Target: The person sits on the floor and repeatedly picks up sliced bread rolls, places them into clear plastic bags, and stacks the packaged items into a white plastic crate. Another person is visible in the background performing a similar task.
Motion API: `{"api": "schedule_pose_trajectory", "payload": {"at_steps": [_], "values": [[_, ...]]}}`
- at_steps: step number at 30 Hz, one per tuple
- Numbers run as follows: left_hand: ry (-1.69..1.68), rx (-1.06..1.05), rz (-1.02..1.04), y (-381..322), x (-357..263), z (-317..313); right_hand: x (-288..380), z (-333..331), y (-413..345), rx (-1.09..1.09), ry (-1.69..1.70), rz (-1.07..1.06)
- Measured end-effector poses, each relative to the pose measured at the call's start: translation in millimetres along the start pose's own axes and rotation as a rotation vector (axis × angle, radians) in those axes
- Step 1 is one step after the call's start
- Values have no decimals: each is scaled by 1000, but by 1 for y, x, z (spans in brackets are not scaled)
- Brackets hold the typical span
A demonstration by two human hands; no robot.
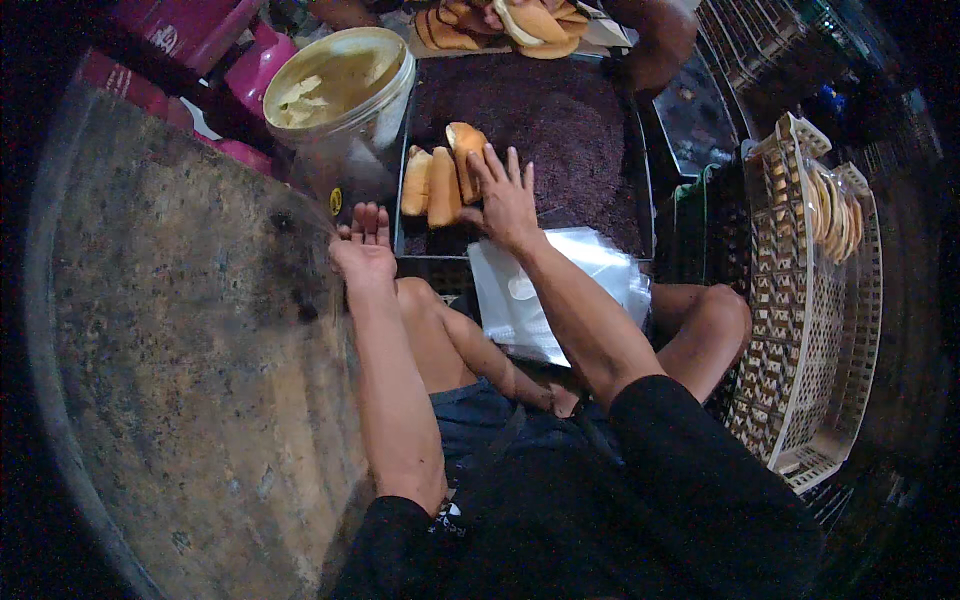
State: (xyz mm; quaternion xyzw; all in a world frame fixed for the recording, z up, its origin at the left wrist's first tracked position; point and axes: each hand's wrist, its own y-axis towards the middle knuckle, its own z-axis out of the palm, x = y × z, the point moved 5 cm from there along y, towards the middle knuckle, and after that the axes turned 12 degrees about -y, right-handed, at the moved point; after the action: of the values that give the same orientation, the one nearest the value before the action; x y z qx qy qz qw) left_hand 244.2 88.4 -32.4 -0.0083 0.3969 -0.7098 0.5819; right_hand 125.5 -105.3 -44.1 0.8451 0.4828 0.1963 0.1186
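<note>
Three long bread rolls lie side by side on a tray of dark brown crumbs or sprinkles (555, 105). My right hand (510, 191) is spread beside the rightmost roll (466, 154), its fingers at that roll's side; whether it grips it I cannot tell. The middle roll (444, 187) and the left roll (417, 182) lie farther left. My left hand (365, 244) is palm up at the tray's lower left, fingers partly curled, with what looks like thin clear plastic by its fingertips. A stack of clear plastic bags (517, 292) rests below the tray, partly under my right forearm.
A white bucket (337, 82) with pale cream spread stands left of the tray. Across it, another person's hand holds a split roll (532, 21) over more rolls. A plastic crate (825, 360) with bagged bread (832, 214) stands at right. A worn wooden board (187, 300) fills the left.
</note>
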Motion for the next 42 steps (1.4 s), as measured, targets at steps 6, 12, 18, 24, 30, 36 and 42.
{"api": "schedule_pose_trajectory", "payload": {"at_steps": [6,12,18,24,30,36,42], "values": [[333,198,260,-8,4,12,-66,2,38,293,-35,12],[66,191,52,11,13,-18,-29,-4,10,114,-37,-137],[7,92,240,9,-25,1,-45,25,37,-31,-85,-127],[159,86,467,-14,-10,14,-97,-81,22,295,133,-95],[588,218,776,-69,30,31,-157,-226,-4,210,692,192],[340,421,266,-124,96,12,-115,-227,-4,65,723,239],[341,589,-268,-151,133,10,-67,-229,-38,-223,562,88]]}}
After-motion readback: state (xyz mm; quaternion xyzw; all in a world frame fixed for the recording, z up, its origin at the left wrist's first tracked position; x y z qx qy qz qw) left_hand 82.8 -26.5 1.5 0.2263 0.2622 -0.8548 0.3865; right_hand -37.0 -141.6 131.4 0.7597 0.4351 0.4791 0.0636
